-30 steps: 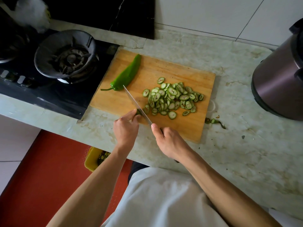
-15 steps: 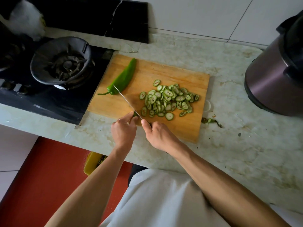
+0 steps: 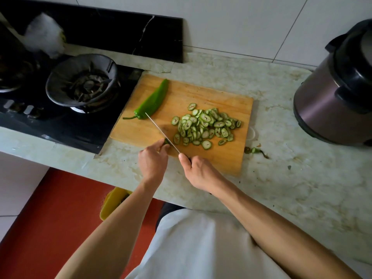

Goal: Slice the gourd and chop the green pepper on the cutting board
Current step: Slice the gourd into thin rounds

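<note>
A wooden cutting board [image 3: 217, 160] lies on the marble counter. A pile of gourd slices [image 3: 203, 125] covers its middle right. A whole green pepper [image 3: 153, 102] lies at the board's far left corner. At the board's near edge my left hand [image 3: 154, 160] pinches a small green gourd end [image 3: 166, 141]. My right hand [image 3: 199, 171] grips the handle of a knife [image 3: 161, 131]; its blade rests against the gourd end and points toward the pepper.
A black gas stove [image 3: 80, 87] sits left of the board. A purple-grey cooker pot [image 3: 338, 93] stands at the right. A green scrap [image 3: 254, 151] lies on the counter [image 3: 291, 188] beside the board. A yellow bin [image 3: 112, 202] is on the red floor below.
The camera view has shifted slightly. Both hands stay at the board's near edge with the knife on the gourd end; the blade has barely moved.
</note>
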